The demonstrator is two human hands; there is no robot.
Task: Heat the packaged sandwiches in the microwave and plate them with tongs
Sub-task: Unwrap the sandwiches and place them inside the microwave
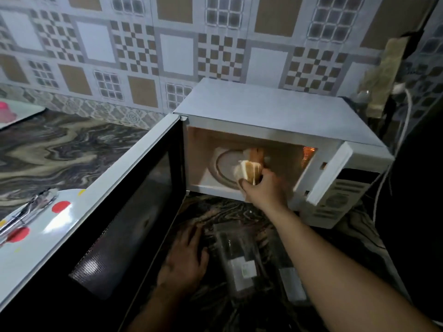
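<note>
reaching into the lit cavity of a white microwave (275,109), centre right of the frame: the right hand (262,188), its grip closed around a sandwich (249,170) held just above the near right part of the turntable (224,164). whether the sandwich touches the glass cannot be told; motion blur softens it.

microwave door (134,188): swung fully open toward the lower left, dark window facing the camera.

left hand (184,259): lower centre, in shadow below the open door, fingers spread and flat, grip open and holding nothing, resting on or just above the worktop (60,144).

clear packaging (239,257): two empty-looking transparent wrappers with white labels, lying on the worktop just beside the left hand, in front of the microwave.

plate (48,224): white with red dots, lower left edge of the frame, partly hidden behind the door.

tongs (26,214): metal, lying across the plate.

worktop: dark marbled stone. patterned tiled wall (167,44) across the upper frame.
</note>
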